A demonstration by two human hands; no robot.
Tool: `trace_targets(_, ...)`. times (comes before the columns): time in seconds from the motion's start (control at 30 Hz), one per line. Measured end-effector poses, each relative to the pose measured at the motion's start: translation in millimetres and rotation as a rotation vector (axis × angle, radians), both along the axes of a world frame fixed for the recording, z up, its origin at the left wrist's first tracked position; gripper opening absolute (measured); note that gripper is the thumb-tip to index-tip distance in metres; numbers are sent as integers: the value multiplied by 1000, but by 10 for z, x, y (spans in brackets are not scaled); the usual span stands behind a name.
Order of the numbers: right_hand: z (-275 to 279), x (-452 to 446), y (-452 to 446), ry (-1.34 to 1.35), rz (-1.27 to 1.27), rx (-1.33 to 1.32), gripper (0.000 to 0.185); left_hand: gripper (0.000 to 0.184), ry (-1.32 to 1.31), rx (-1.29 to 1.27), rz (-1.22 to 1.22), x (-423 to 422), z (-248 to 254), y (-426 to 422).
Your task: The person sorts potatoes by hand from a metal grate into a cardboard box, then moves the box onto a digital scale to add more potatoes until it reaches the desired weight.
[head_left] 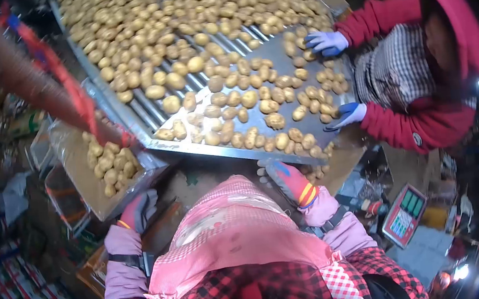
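Note:
Many potatoes lie on a metal sorting table with rollers and a smooth sheet. My left hand, in a grey and pink glove, is beside the lined box of potatoes; its fingers are together, partly hidden, and what they hold, if anything, cannot be made out. My right hand, gloved alike, is just below the table's front edge, its fingers spread and no object visible in it. Across at the right, a co-worker's two gloved hands rest by potatoes on the sheet.
The co-worker in red sleeves stands at the table's right end. A scale with a keypad is at the lower right. A brown post with red strapping rises at the left. Striped bags lie at the lower left.

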State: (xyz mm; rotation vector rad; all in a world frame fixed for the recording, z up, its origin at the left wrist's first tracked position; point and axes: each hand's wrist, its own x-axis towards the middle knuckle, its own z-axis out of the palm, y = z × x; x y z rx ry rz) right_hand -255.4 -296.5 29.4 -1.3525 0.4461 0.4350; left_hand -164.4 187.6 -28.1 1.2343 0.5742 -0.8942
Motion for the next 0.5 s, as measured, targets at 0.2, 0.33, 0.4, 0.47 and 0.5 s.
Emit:
trace_targets(0.2, -120, -11, -390, -90, -53, -462, 40, 50, -443, 293, -926, 116, -655, -270)
trace_targets(0.33, -333, 303, -359, -8, -241, -217, 40, 57, -427, 101, -582, 397, -155, -982)
trace_targets(0.4, -280, 472, -291, 32, -161, -165, 39, 58, -365, 43, -456, 437, -4, -1015)
trace_targets(0.47, -291, 627, -203, -14, -120, -118, 40, 58, -344, 51, -356, 356, 100, -900)
trace_targets(0.5, -398, 703, -160, -154, -70, -292, 41, 58, -331, 54, -306, 297, 130, -842)
